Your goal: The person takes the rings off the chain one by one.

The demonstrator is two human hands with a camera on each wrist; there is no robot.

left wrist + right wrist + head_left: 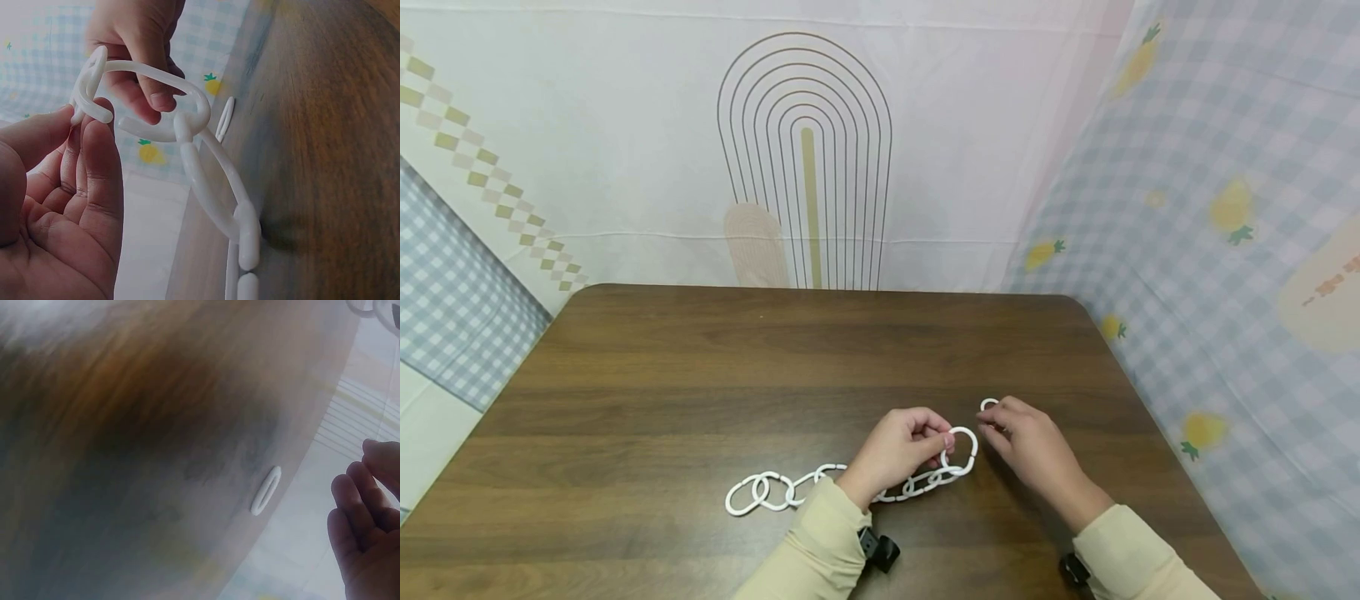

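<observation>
A chain of white plastic links (727,502) lies across the table, its right end lifted. My left hand (898,450) pinches a white link (94,72) at that raised end between thumb and fingers. Below the fingertips, a link with a gap in its side (153,72) joins the rest of the chain (201,187). To the right, my right hand (1030,437) hovers with its fingers loosely bent and nothing between them. A loose white link (267,490) lies on the table near its fingertips, partly hidden by them in the head view.
The brown wooden table (760,350) has rounded far corners. Behind it hangs a white patterned cloth (962,150), and on the right a blue checked cloth (1225,292) with yellow fruit prints.
</observation>
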